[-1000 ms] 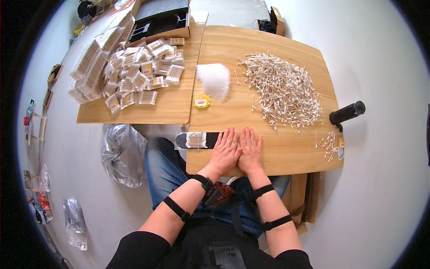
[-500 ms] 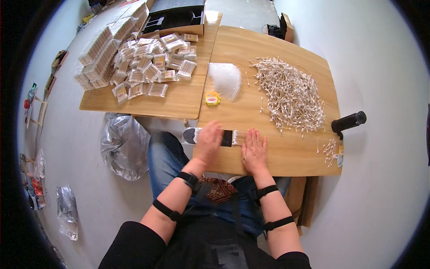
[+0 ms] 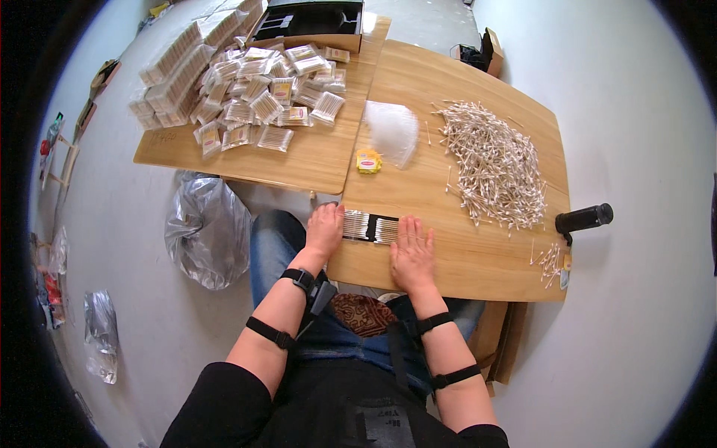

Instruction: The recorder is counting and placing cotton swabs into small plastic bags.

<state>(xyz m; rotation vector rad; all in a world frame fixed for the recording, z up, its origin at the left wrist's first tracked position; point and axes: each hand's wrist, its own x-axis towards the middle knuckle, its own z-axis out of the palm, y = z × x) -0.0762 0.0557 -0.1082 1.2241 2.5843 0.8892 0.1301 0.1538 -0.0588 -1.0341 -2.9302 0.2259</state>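
Two rows of cotton swabs lie side by side on a flat black strip [image 3: 371,228] at the table's near edge. My left hand [image 3: 325,230] rests flat at the left end of the left row of swabs [image 3: 355,224], fingers stretched forward. At the other end, my right hand [image 3: 413,255] lies flat with its fingers extended, touching the right end of the right row of swabs [image 3: 385,230]. Both hands are open and grip nothing. What lies under the palms is hidden.
A big heap of loose cotton swabs [image 3: 497,164] spreads at the right. Clear plastic bags [image 3: 392,133] and a stack of yellow labels [image 3: 368,161] lie mid-table. Packed swab bags [image 3: 267,108] pile up at the far left. A black cylinder [image 3: 584,219] is at the right edge.
My left hand has moved left from above the strip to its left end, uncovering the left row of swabs. The right hand stays at the right row. The whole view has shifted slightly.
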